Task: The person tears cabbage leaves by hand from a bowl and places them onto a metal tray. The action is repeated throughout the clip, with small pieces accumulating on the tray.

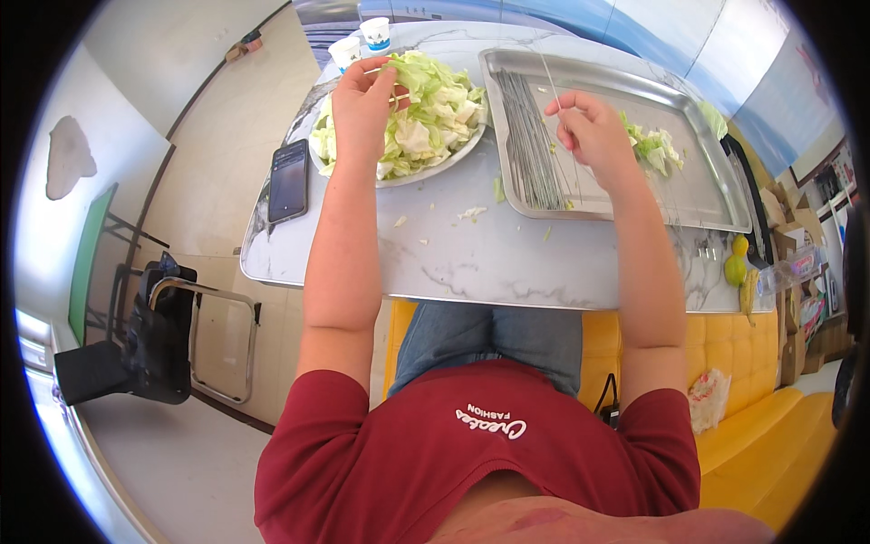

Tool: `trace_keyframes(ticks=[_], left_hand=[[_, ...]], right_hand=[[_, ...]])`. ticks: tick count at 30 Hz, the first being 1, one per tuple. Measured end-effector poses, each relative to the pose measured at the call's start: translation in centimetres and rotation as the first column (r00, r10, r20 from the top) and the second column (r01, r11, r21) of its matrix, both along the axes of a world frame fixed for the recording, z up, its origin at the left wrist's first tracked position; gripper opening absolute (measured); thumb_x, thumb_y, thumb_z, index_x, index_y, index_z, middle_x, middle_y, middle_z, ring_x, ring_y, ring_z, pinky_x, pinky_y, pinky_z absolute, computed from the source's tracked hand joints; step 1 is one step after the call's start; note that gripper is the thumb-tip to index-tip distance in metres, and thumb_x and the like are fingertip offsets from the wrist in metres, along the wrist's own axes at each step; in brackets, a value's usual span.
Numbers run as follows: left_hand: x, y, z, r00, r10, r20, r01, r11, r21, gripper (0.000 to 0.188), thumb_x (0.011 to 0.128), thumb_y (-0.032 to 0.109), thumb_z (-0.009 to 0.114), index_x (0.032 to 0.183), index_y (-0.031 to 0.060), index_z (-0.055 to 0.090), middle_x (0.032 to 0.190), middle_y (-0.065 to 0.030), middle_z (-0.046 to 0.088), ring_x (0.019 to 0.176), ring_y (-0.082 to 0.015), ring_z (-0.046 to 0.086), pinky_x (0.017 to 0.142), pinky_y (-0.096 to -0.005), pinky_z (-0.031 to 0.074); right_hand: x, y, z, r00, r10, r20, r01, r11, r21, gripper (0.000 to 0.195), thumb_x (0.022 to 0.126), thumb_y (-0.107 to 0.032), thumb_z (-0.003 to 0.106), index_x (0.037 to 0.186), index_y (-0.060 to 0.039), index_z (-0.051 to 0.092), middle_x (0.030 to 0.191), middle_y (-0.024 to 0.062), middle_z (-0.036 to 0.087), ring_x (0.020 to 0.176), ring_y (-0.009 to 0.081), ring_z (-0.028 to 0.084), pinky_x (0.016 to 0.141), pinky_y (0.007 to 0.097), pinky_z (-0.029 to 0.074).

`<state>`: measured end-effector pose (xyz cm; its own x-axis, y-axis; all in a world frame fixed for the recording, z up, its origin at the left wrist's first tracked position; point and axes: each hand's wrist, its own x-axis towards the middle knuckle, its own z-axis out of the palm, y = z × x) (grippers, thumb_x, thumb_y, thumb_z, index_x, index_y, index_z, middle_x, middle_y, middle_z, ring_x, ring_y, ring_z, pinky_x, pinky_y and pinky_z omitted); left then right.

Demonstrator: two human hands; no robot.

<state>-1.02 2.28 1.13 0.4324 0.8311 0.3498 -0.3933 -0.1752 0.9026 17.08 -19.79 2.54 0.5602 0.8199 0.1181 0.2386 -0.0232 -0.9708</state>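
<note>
My left hand (367, 102) pinches a pale green cabbage leaf (414, 71) above a heap of torn cabbage pieces (425, 132). The heap fills a large round plate (435, 173). Over the metal tray (591, 214), my right hand (588, 132) grips a thin metal skewer (549, 75) that points up and away. A bundle of similar skewers (533, 149) lies along the tray's left side. Farther right in the tray rest cabbage pieces on skewers (656, 149), partly hidden by my right hand.
A smartphone (288, 180) lies left of the plate. Two paper cups (375, 34) stand behind it. Cabbage scraps (472, 213) dot the marble-patterned table (503, 265). Yellow-green fruits (736, 265), a banana (749, 296) and a clear plastic container (792, 268) are at the right edge.
</note>
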Motion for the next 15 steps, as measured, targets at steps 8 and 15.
trace_keyframes(ticks=[8,15], left_hand=[[0.2,-0.1,-0.2,0.937,-0.293,0.193,0.328,0.927,-0.183,0.033,0.084,0.003,0.065,0.114,-0.0016,0.053,0.099,-0.0094,0.058,0.088,-0.0165,0.06,0.086,-0.0305,0.054],[0.2,-1.2,-0.2,0.955,-0.271,0.121,0.285,0.951,-0.121,0.037,0.081,-0.002,0.066,0.116,0.0003,0.054,0.101,-0.0088,0.058,0.091,-0.0172,0.059,0.083,-0.0301,0.05]], right_hand=[[-2.4,-1.6,-2.8,0.99,0.094,0.104,-0.098,0.994,0.038,0.012,0.09,-0.009,0.053,0.088,-0.0037,0.063,0.055,-0.0054,0.045,0.048,0.0023,0.037,0.045,0.0206,0.028],[-3.1,-1.2,-3.5,0.988,0.071,0.14,-0.073,0.997,0.01,0.011,0.088,-0.01,0.054,0.082,-0.003,0.062,0.056,-0.0067,0.046,0.05,0.0007,0.033,0.046,0.0211,0.026]])
